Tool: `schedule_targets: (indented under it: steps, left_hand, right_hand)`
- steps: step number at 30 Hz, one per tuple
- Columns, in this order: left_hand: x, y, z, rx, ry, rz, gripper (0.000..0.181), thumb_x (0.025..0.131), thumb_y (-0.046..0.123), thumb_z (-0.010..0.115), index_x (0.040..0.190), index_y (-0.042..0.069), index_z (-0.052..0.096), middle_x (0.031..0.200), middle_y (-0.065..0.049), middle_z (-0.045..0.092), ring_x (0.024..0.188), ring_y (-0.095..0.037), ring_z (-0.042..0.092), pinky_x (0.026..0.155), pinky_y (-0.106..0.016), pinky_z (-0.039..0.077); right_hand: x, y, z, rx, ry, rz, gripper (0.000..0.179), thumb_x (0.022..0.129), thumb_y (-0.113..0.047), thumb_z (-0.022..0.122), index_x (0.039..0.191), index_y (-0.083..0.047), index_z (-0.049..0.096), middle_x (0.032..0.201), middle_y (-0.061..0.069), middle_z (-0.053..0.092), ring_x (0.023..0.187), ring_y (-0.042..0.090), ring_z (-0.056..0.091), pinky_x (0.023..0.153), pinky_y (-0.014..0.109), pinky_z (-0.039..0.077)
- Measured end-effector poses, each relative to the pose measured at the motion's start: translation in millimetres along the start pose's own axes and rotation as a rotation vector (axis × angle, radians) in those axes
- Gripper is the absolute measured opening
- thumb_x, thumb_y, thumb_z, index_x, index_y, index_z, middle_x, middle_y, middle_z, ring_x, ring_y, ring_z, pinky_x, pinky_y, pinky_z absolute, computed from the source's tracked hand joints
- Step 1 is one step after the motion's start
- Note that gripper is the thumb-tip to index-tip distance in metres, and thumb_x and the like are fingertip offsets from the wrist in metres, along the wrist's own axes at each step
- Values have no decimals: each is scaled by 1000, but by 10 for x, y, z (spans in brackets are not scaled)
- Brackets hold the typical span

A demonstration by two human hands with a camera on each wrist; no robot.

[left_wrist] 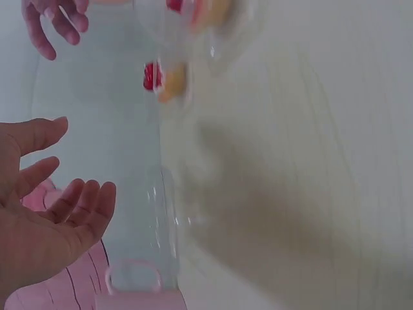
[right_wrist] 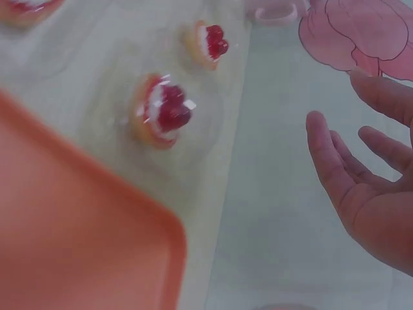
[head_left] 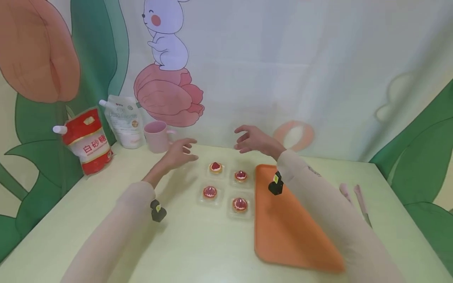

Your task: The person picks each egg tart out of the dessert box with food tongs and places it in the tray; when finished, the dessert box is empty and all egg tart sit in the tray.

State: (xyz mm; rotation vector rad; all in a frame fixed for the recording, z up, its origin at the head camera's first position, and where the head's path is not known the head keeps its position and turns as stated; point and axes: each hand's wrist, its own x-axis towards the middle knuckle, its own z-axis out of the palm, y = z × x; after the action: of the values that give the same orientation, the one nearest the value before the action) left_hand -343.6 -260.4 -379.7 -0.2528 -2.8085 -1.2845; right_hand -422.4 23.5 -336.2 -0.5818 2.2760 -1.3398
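Several small tarts with red berry tops sit in clear plastic boxes at the middle of the table; among them are a back-left tart (head_left: 215, 168), a back-right tart (head_left: 240, 175) and a front-right tart (head_left: 240, 204). My left hand (head_left: 178, 153) hovers to the left of them near the pink mug, fingers loosely bent and holding nothing. Above and behind the back-right tart, my right hand (head_left: 255, 140) is raised, its fingers relaxed and apart from any object. In the right wrist view, a tart (right_wrist: 161, 113) shows cream under its berries.
An orange tray (head_left: 279, 236) lies right of the tarts, partly under my right sleeve. Two pink-handled utensils, one a knife (head_left: 361, 200), lie farther right. At the back left stand a pink mug (head_left: 155, 137), a white pouch (head_left: 124, 122) and a red-and-white sugar bag (head_left: 88, 143). A printed curtain (head_left: 283, 59) hangs behind.
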Motion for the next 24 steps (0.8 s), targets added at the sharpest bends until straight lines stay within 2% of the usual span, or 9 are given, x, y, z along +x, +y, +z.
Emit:
schedule_targets:
  steps: [5,10,13,19,24]
  left_hand:
    - [61,196,195,15,-70,82,57,88,9,72,140,1,51,131,-27,53,123,-44,55,102,-51,48]
    - [126,329,410,96,-158,194,56,85,7,75,136,-1,54,128,-27,54,119,-45,57,101,-51,48]
    - [162,392,512,154,-220,229,55,84,8,75,135,0,55,126,-26,53,120,-45,55,101,-51,48]
    - [258,440,670,285,-303,242,60,83,13,80,137,6,56,130,-25,54,122,-42,52,100,-50,48]
    - [328,461,807,404,-355,213,64,82,23,82,140,13,56,138,-18,56,127,-37,47,106,-59,37]
  right_hand:
    - [-180,205,-33,-64,25,-28,66,87,-6,75,145,-5,43,136,25,53,119,37,62,95,41,55]
    - [-340,420,-6,-102,32,-38,67,86,-10,76,145,-3,44,139,29,51,126,39,56,99,46,52]
    - [-422,499,38,-120,53,-46,66,85,-11,78,143,-3,46,139,30,52,126,39,55,102,48,50]
    - [-538,585,157,-136,92,-77,64,85,-11,78,140,-3,48,140,27,52,130,43,51,105,49,48]
    - [-579,674,215,-237,135,-85,66,81,-15,82,139,-4,51,143,23,52,134,40,48,105,48,47]
